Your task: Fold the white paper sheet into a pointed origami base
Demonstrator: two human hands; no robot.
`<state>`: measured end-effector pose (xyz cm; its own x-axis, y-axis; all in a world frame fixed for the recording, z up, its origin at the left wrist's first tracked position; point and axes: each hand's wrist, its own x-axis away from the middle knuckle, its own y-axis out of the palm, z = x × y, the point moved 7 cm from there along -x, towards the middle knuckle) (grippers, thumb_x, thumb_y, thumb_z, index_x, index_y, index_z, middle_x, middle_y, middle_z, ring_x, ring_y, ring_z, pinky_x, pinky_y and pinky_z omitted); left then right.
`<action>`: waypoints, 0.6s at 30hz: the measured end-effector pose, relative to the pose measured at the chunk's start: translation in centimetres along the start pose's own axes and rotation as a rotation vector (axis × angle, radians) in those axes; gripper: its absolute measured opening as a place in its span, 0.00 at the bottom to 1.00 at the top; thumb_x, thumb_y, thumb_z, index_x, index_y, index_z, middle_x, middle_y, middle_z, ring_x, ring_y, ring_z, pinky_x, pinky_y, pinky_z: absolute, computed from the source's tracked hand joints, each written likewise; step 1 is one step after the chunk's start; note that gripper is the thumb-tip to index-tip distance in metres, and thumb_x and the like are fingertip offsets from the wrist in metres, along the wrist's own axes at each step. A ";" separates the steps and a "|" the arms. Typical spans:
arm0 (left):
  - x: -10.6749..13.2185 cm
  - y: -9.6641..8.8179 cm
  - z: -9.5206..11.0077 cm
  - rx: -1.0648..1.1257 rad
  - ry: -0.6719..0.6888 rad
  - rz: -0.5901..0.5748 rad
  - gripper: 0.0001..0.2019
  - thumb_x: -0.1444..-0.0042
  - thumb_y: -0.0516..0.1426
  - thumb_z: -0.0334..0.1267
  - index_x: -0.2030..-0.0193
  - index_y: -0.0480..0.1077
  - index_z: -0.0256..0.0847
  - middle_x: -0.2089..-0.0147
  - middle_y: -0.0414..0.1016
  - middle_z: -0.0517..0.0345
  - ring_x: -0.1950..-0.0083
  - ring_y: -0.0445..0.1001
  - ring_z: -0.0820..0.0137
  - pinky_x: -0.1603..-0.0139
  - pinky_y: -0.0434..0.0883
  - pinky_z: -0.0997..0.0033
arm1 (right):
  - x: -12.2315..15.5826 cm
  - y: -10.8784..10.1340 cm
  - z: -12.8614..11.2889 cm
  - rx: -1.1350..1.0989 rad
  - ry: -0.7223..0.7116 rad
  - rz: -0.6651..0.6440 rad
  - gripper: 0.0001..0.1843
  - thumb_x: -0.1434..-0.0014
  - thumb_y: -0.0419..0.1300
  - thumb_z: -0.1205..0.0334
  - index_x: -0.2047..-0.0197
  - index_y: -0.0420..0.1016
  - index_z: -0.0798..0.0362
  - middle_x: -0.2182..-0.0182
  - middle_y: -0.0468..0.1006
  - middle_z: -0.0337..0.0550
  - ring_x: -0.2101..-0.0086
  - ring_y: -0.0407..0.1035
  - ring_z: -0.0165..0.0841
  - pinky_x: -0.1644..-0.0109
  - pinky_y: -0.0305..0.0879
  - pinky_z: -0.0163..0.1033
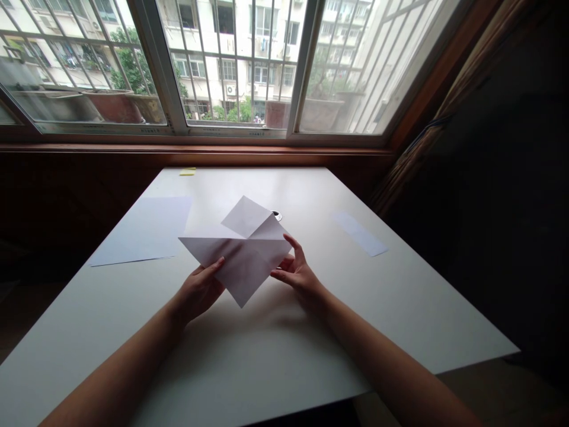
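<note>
I hold a white folded sheet of paper (242, 252) above the middle of a white table (284, 350). Its lower corner points down toward me and a folded flap stands up at the top. My left hand (200, 289) grips the sheet's lower left edge, thumb on top. My right hand (296, 270) pinches the right edge, with the forefinger raised along the flap.
A flat white sheet (144, 230) lies at the left of the table. A narrow paper strip (359, 233) lies at the right. A small yellow note (187, 172) sits by the far edge. A small round metal thing (277, 214) peeks out behind the held paper. A barred window runs behind.
</note>
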<state>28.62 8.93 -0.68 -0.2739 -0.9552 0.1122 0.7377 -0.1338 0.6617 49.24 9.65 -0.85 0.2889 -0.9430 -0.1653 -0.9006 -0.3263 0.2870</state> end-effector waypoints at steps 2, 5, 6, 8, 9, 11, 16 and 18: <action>0.0 0.1 -0.5 -0.030 -0.033 -0.034 0.21 0.41 0.62 0.36 0.41 0.70 0.39 0.41 0.74 0.47 0.38 0.70 0.55 0.39 0.67 0.59 | 0.0 0.0 0.2 0.024 0.025 -0.023 0.55 0.52 0.73 0.56 0.31 0.43 0.40 0.65 0.78 0.37 0.62 0.75 0.37 0.52 0.73 0.51; -0.1 0.3 -0.4 -0.024 -0.048 -0.102 0.21 0.41 0.61 0.41 0.42 0.70 0.38 0.42 0.74 0.45 0.39 0.70 0.52 0.41 0.68 0.56 | -0.1 -0.6 0.2 0.080 0.035 -0.015 0.52 0.52 0.72 0.53 0.32 0.45 0.41 0.67 0.75 0.36 0.67 0.73 0.35 0.56 0.74 0.48; -0.1 0.3 0.0 -0.003 -0.035 -0.109 0.22 0.42 0.61 0.44 0.42 0.70 0.38 0.43 0.75 0.45 0.39 0.70 0.51 0.41 0.69 0.55 | -0.1 -0.9 0.2 0.096 0.026 -0.003 0.51 0.51 0.71 0.52 0.31 0.46 0.41 0.66 0.74 0.37 0.67 0.72 0.35 0.58 0.74 0.47; -0.2 -0.2 1.1 0.042 0.015 -0.081 0.24 0.42 0.59 0.50 0.42 0.69 0.40 0.44 0.76 0.46 0.41 0.72 0.51 0.43 0.70 0.53 | 0.0 -1.3 0.0 0.118 0.012 0.010 0.50 0.49 0.70 0.52 0.31 0.45 0.41 0.64 0.74 0.39 0.67 0.72 0.35 0.59 0.73 0.45; -0.2 -0.6 1.7 0.056 0.054 -0.048 0.25 0.41 0.58 0.51 0.41 0.68 0.41 0.45 0.76 0.46 0.43 0.73 0.51 0.44 0.70 0.53 | 0.0 -1.5 -0.1 0.118 0.011 0.009 0.49 0.48 0.69 0.52 0.31 0.45 0.40 0.62 0.74 0.40 0.66 0.71 0.35 0.59 0.73 0.45; -0.3 -1.6 2.9 0.066 0.116 0.020 0.26 0.41 0.57 0.53 0.40 0.65 0.42 0.46 0.76 0.46 0.46 0.75 0.53 0.47 0.72 0.52 | 0.1 -1.6 -0.3 0.092 0.020 -0.009 0.48 0.48 0.68 0.54 0.31 0.46 0.40 0.59 0.74 0.42 0.63 0.71 0.36 0.59 0.72 0.44; -0.4 -2.9 3.4 0.000 0.099 0.104 0.32 0.41 0.60 0.51 0.34 0.56 0.46 0.45 0.73 0.43 0.53 0.78 0.58 0.56 0.75 0.59 | 0.6 -2.1 -1.2 0.023 0.070 -0.054 0.41 0.49 0.65 0.60 0.33 0.55 0.43 0.58 0.75 0.43 0.62 0.71 0.38 0.60 0.69 0.42; -0.4 -2.8 3.0 -0.086 0.066 0.112 0.36 0.44 0.63 0.46 0.32 0.53 0.52 0.45 0.72 0.45 0.54 0.78 0.60 0.60 0.76 0.64 | 0.8 -2.7 -1.5 0.048 0.098 -0.056 0.38 0.49 0.63 0.61 0.35 0.59 0.44 0.58 0.75 0.44 0.62 0.71 0.38 0.61 0.68 0.41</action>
<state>24.77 10.47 -0.37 -0.1482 -0.9803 0.1309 0.8121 -0.0451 0.5818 52.37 9.63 -0.29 0.3670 -0.9262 -0.0865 -0.8961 -0.3769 0.2342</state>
